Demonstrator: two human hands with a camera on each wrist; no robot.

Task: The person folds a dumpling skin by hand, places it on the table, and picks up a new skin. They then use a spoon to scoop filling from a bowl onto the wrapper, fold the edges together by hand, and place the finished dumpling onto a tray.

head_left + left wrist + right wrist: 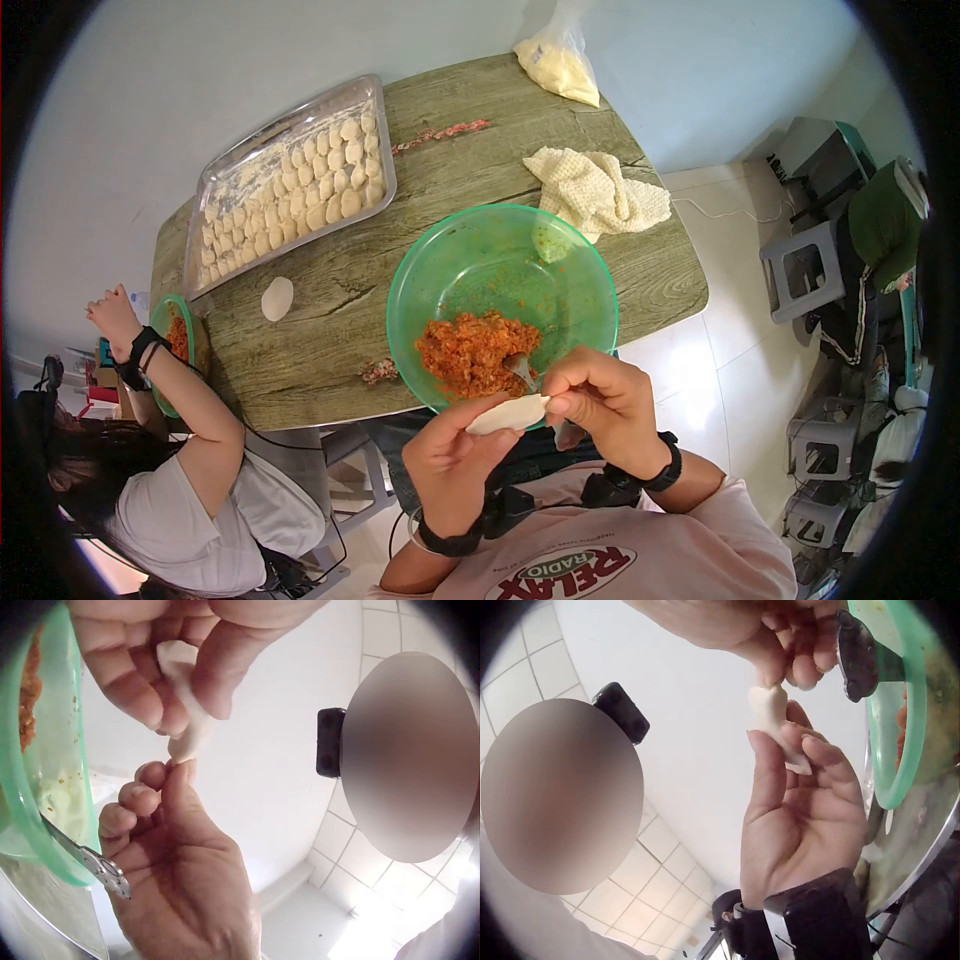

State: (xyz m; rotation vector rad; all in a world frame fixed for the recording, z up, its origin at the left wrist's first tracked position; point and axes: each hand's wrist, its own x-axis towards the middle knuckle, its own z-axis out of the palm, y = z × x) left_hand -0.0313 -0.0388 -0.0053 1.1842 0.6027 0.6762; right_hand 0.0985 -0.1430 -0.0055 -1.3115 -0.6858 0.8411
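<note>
A pale dumpling (pixel 508 414) of folded dough is held between both hands over the near rim of a green bowl (pixel 402 300). My left hand (pixel 455 465) holds one end between thumb and curled fingers. At the other end, the thumb and fingertips of my right hand (pixel 605 410) pinch the dough edge. In the right wrist view the dumpling (pixel 769 709) bulges near the right fingertips and narrows toward the left hand. Reddish-orange filling (pixel 470 350) lies in the bowl, with a metal fork (pixel 520 372) stuck in it, its handle (pixel 105 870) leaning over the rim.
A metal tray (pixel 390 165) of dumplings in rows stands at the back left. One round wrapper (pixel 278 298) lies on the wooden table (pixel 330 350). A cream cloth (pixel 600 195) and a bag of flour (pixel 560 65) are behind. Another person (pixel 180 480) sits left, beside a smaller bowl (pixel 165 320).
</note>
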